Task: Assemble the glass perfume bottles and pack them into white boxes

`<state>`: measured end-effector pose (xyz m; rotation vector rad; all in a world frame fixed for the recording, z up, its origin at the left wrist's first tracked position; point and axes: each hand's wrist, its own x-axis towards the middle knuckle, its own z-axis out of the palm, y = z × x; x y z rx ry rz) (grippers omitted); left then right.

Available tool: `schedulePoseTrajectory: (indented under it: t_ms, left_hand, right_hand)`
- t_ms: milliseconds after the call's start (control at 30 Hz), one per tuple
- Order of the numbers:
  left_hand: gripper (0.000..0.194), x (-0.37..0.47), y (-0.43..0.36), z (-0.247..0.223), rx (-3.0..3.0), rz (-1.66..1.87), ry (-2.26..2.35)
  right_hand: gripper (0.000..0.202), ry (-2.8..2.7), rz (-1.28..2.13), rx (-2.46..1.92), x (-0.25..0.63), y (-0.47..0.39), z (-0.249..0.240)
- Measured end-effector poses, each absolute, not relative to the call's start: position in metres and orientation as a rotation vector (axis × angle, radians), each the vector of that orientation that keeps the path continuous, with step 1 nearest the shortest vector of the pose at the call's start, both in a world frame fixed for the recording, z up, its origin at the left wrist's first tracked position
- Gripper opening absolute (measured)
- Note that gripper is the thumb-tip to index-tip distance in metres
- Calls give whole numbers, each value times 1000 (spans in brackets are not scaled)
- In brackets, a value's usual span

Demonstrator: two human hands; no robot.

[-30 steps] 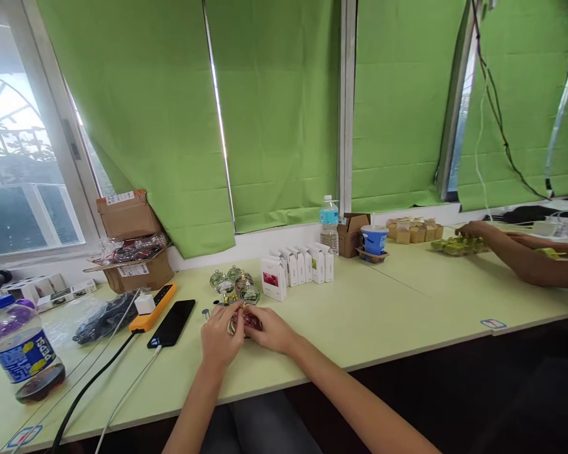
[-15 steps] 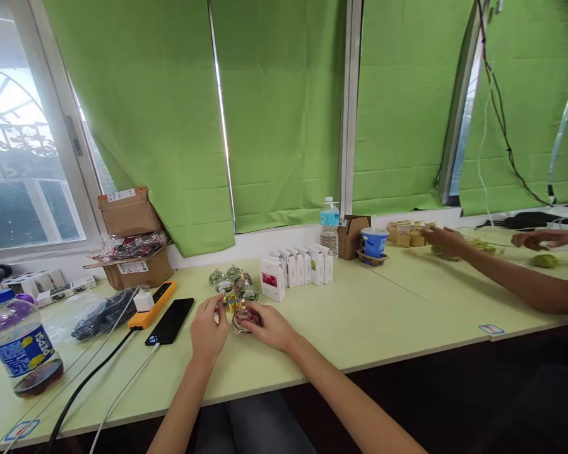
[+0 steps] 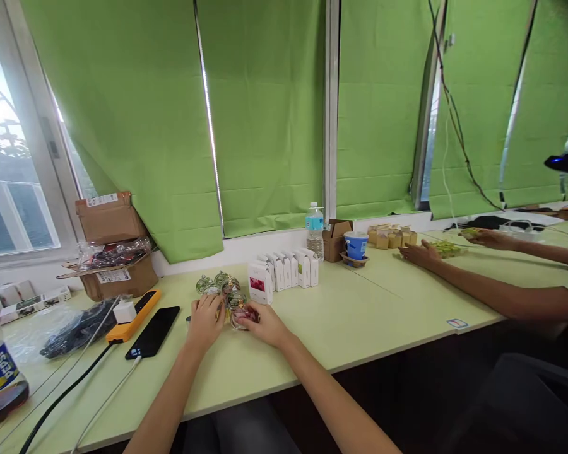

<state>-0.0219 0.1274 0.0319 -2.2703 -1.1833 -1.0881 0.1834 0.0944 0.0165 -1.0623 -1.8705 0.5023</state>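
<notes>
My right hand (image 3: 267, 325) is closed around a small glass jar (image 3: 239, 320) with pinkish-red contents and a gold knob on top, standing on the table. Close on its left, my left hand (image 3: 206, 320) is bent with fingers curled over something I cannot make out; a bit of gold shows by the fingertips. Behind the hands stand several small glass jars (image 3: 221, 278) with domed, greenish clear lids. A white box (image 3: 260, 284) with a pink picture is just behind the held jar, at the front of a row of similar white boxes (image 3: 291, 269).
Left of my hands lie a black phone (image 3: 152, 333), an orange power strip (image 3: 133, 316) and cables. A Pepsi bottle (image 3: 0, 384) stands at the left edge. A water bottle (image 3: 315, 236) and blue tub (image 3: 356, 244) are behind; another person's hands (image 3: 421, 254) work at right.
My left hand has turned over the gold item, which is now mostly hidden. My right hand stays on the jar. The view has shifted right, and the other person's hands have moved.
</notes>
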Motion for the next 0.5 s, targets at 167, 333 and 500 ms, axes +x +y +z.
schedulePoseTrajectory:
  t_ms: [167,333,500]
  left_hand:
    - [22,-20,127,23,-2327,-959,-1186]
    - [23,-12,133,20,-2358,-952,-1253]
    - [20,-17,136,17,-2382,-972,-1272]
  right_hand:
    - [25,-1878,449,-1072,183,97,14]
    - [24,-1881,428,-1079,183,98,12]
    - [24,-1886,420,-1082,183,98,12]
